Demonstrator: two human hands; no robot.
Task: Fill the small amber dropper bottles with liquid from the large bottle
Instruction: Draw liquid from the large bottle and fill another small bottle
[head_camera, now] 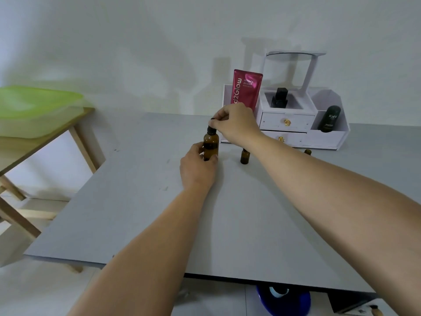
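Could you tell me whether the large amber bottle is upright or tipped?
Upright: the large amber bottle stands on the grey table, left hand gripping its body.

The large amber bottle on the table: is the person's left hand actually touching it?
Touching. The head view shows the left hand curled round the lower body of the large amber bottle, with its thumb on the glass and no gap visible.

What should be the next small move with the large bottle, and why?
Probably twist the black cap off: the right hand pinches it, the left hand steadies the large amber bottle, and a small bottle stands nearby.
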